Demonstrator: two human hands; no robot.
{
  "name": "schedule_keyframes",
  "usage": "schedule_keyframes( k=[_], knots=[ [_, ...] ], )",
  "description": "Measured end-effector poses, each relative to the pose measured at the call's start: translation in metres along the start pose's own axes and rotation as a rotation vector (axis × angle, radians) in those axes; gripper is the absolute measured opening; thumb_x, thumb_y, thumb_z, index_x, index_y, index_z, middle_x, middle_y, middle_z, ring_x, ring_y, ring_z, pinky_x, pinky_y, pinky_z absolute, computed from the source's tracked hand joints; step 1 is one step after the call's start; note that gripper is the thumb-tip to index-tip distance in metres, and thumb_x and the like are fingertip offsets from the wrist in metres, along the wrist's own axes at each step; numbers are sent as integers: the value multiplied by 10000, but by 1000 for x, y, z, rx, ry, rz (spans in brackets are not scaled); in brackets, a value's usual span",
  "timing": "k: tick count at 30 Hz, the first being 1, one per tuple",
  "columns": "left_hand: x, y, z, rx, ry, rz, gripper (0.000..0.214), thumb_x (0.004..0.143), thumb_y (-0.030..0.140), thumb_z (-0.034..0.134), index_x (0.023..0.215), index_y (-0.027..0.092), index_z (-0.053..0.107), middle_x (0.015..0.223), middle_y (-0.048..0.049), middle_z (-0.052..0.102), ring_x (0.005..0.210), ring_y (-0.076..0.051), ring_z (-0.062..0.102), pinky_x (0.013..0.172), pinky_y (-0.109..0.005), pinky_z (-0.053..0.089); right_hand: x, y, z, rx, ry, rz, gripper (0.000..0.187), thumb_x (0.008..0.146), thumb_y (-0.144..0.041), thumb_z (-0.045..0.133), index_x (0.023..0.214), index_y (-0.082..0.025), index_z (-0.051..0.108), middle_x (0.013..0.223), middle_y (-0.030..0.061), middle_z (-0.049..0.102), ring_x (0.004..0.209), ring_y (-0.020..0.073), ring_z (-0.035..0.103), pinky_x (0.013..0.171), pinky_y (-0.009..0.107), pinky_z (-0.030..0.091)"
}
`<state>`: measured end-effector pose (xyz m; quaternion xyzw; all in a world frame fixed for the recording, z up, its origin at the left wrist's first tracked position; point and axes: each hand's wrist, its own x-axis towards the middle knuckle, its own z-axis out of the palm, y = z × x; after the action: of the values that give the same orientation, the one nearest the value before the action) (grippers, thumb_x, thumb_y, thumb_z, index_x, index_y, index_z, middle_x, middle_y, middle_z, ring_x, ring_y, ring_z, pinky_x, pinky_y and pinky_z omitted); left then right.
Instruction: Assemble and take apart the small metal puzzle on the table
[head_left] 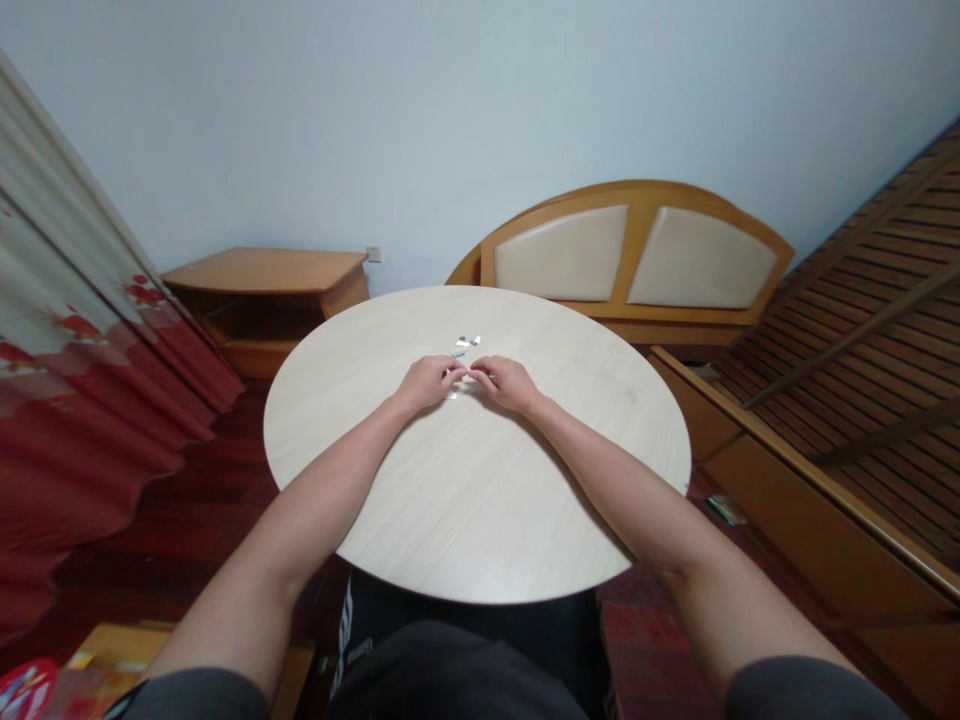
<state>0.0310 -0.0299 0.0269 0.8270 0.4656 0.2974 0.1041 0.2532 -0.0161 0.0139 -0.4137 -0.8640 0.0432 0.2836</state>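
My left hand (430, 383) and my right hand (508, 384) lie on a round pale wood table (465, 500), their fingertips meeting near its middle. Several small shiny silver pieces (466, 345) lie just beyond my fingertips. Another small silver piece (451, 395) shows just under the edge of my left hand. My fingers cover the spot where they meet, so I cannot tell whether they hold anything.
A wooden bedside cabinet (266, 272) stands behind the table, and a headboard with cream padded panels (637, 250) is at back right. A slatted wooden bed base (847, 340) fills the right side. A red-and-white curtain (82, 370) hangs at left.
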Motion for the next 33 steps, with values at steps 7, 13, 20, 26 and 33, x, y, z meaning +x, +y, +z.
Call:
schedule_keyframes(
  k=[7,13,20,26,33],
  knots=[
    [0,0,1,-17,30,6,241,1020,330,632,1025,221,847,1061,-78,840,944,-233,747,877,-325,529,2,4,3,-62,-48,0,364,1115,-331,468,1028,-175,786,1006,130,790,947,245,684,852,332,471],
    [1,-2,1,-17,69,33,173,978,278,700,1046,210,843,1058,-76,834,924,-220,732,881,-325,535,2,8,6,11,6,-15,304,1099,-353,522,1069,-173,765,1039,126,777,947,241,667,850,329,467],
    [1,-5,3,-18,99,47,173,951,237,744,1092,192,833,1064,-83,826,876,-206,710,848,-314,525,3,13,9,68,74,-80,299,1084,-401,560,1043,-181,758,995,117,764,900,243,643,828,339,460],
    [0,-2,2,-29,95,74,221,999,360,723,1091,198,842,1032,-84,824,858,-201,712,819,-302,512,3,13,10,84,94,-124,331,1086,-430,560,1044,-183,776,980,111,763,904,239,651,834,336,462],
    [-1,-2,3,-41,102,96,286,1005,451,715,1042,205,855,970,-78,824,799,-182,689,756,-286,479,3,12,11,85,100,-147,289,1079,-389,573,1072,-181,774,1002,118,781,912,250,679,843,345,480]
  ],
)
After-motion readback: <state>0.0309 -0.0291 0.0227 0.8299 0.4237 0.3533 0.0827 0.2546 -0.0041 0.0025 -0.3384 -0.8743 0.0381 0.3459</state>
